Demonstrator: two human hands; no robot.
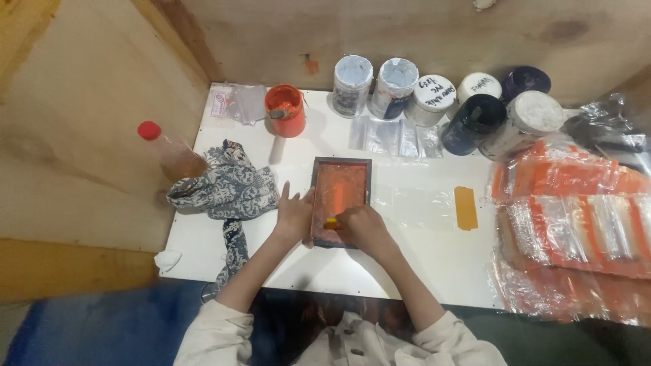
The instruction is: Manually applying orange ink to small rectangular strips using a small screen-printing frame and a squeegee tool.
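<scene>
1. Two hands on a small dark-framed screen (pixel 340 201), orange mesh, lying flat mid-table (pixel 420 264).
2. Left hand (pixel 293 215): open, fingers spread, pressing the frame's left edge.
3. Right hand (pixel 361 227): closed around a small squeegee (pixel 331 222) at the screen's lower part.
4. Patterned rag (pixel 227 186) just left of the screen; red-capped bottle (pixel 171 150) beyond it.
5. Orange ink cup (pixel 285 108) behind the screen, row of jars (pixel 434 98) along the back.
6. Orange-printed clear bags (pixel 576 217) stacked at right.
</scene>
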